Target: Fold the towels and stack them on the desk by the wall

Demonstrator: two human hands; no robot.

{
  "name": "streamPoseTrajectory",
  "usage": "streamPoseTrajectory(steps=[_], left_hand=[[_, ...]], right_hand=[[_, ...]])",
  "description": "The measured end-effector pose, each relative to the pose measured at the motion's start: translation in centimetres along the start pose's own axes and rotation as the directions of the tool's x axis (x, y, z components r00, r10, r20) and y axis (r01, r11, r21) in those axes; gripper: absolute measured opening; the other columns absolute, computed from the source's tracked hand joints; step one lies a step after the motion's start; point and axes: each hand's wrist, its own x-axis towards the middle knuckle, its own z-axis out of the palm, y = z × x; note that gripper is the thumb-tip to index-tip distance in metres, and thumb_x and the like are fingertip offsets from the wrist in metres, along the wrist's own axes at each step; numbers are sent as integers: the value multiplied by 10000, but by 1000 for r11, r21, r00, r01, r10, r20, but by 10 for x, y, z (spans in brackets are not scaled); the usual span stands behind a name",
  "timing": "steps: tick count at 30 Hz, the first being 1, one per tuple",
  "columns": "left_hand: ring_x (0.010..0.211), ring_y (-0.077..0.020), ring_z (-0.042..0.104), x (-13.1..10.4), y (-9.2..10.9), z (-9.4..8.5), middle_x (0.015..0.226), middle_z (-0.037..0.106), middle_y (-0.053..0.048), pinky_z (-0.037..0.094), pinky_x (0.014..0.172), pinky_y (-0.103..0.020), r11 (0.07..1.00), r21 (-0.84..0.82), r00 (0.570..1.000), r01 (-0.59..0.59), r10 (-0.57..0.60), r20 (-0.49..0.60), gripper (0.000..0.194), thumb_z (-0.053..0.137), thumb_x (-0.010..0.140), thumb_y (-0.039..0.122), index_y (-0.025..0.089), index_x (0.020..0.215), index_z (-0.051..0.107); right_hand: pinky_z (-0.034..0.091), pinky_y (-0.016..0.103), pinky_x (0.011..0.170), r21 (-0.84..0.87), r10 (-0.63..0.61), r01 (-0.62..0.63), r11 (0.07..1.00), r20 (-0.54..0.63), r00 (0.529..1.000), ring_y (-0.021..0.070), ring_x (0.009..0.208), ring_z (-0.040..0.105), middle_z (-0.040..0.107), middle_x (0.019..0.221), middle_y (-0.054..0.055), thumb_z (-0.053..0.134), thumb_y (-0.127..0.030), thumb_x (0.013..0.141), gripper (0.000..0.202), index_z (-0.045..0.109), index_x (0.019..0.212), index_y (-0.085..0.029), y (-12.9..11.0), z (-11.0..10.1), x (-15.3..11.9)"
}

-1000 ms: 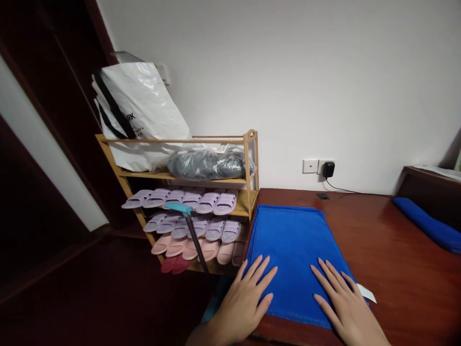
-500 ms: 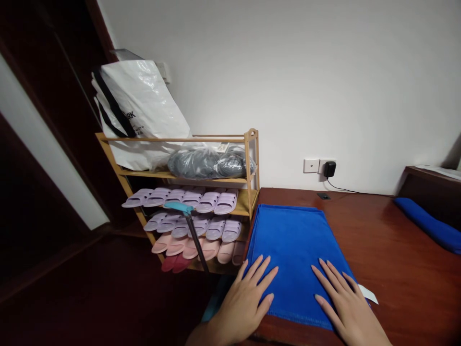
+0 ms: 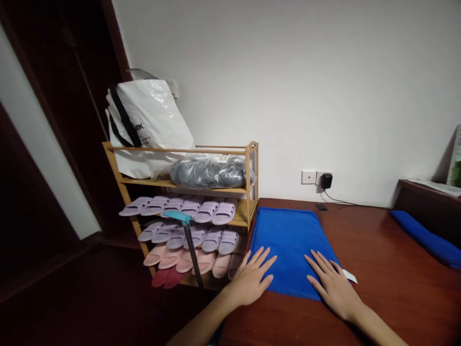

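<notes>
Touching blue cloth (image 3: 290,235) on worktop (image 3: 370,250) | with left hand (image 3: 252,277) at 8 o'clock, right hand (image 3: 332,285) at 4 | splayed, released

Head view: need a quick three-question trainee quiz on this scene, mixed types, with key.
1. True or false: the left hand and the right hand both touch the folded blue cloth.
2. The white tote bag sits on: A) the tabletop; B) the shoe rack; C) the floor.
3. Fill in: the label jutting out beside the right hand is ____ in colour.

Key: 1. True; 2. B; 3. white.
</notes>
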Motion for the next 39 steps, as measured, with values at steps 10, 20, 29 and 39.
streamPoseTrajectory(steps=[10,20,29,39], left_hand=[[1410,-223,101,62,-46,2,1540,171,4,115,1105,-528,998,1,998,56,-56,37,499,371,957,416,356,1441,266],[1408,-224,122,83,-66,10,1537,195,6,155,1095,-522,995,-8,994,99,-99,-46,513,409,933,394,360,1431,289],[1408,-233,119,87,-71,9,1537,193,8,138,1094,-530,995,-17,994,96,-96,-42,515,397,930,408,360,1431,288],[1404,-228,139,91,-68,8,1530,220,0,144,1090,-538,992,-18,990,128,-129,-52,515,406,916,385,352,1422,316]], right_hand=[[182,469,1112,23,43,-43,999,22,999,200,1400,136,175,1512,-9,125,-664,888,662,264,1436,-320,17,8,68],[194,460,1104,29,16,-16,999,-4,1000,200,1393,169,214,1503,5,141,-653,892,651,298,1426,-315,28,16,103],[186,471,1103,48,15,-14,999,-13,1000,211,1392,174,209,1506,9,167,-642,893,634,297,1425,-322,34,21,108],[173,450,1122,104,-18,18,994,-5,1000,182,1393,170,182,1514,-15,170,-630,898,607,251,1434,-357,48,15,97]])
